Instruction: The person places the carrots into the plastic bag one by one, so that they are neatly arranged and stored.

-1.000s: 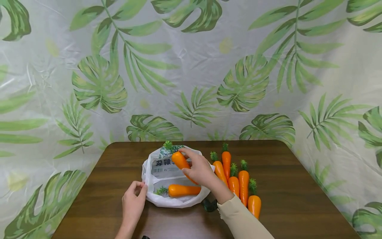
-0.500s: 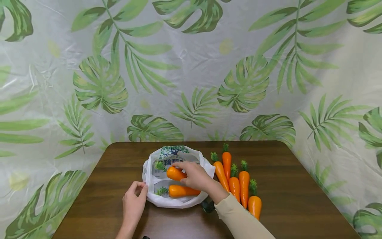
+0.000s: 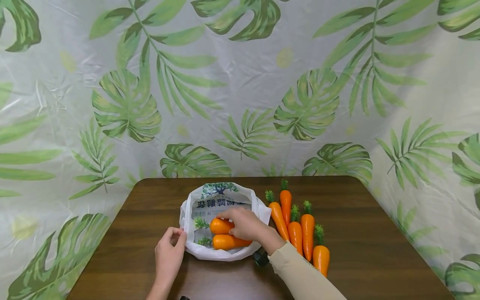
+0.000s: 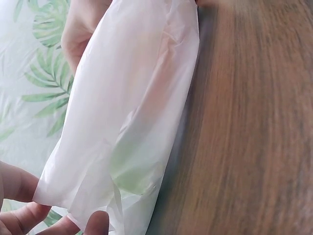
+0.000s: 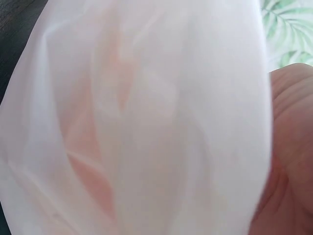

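A white plastic bag (image 3: 225,255) lies with its mouth held wide on the wooden table. My left hand (image 3: 169,252) pinches the bag's left rim between thumb and fingers. Inside the bag, my right hand (image 3: 247,226) grips an orange carrot (image 3: 218,226) from above, its green top pointing left. A second carrot (image 3: 225,242) lies alongside, nearer me, pointing the same way. In the left wrist view the bag (image 4: 122,98) runs between the left fingertips. The right wrist view is mostly filled by the bag's wall (image 5: 171,122), which hides the right fingers and the carrots.
Several more carrots, among them a front one (image 3: 321,259), lie grouped on the table (image 3: 375,250) to the right of the bag. A dark object (image 3: 260,257) sits under my right wrist. A leaf-patterned sheet (image 3: 255,83) hangs behind the table.
My right hand has lowered the carrot into the bag, turning it from steeply tilted to nearly level next to the other carrot. The left hand has stayed at the rim.
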The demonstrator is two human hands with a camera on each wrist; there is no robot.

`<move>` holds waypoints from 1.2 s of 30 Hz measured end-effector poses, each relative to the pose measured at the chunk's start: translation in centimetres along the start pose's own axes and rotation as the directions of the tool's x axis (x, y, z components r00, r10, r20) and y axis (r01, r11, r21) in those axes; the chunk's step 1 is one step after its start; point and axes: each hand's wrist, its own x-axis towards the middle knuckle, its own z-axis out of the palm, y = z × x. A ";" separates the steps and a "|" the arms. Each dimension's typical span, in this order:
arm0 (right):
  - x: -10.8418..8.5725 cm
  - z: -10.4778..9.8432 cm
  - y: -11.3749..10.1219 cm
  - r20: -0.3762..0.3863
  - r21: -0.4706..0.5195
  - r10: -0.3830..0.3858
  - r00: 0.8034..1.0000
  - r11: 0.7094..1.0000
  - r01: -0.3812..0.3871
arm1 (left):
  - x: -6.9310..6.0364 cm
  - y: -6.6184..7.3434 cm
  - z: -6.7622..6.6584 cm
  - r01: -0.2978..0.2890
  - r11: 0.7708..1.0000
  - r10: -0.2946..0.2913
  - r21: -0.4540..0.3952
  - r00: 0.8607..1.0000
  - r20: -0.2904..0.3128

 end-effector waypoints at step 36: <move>-0.4 -0.3 -0.8 0.021 0.021 0.048 0.999 0.999 -0.048 | 0.0 0.2 0.1 0.003 0.999 -0.003 -0.043 1.000 -0.004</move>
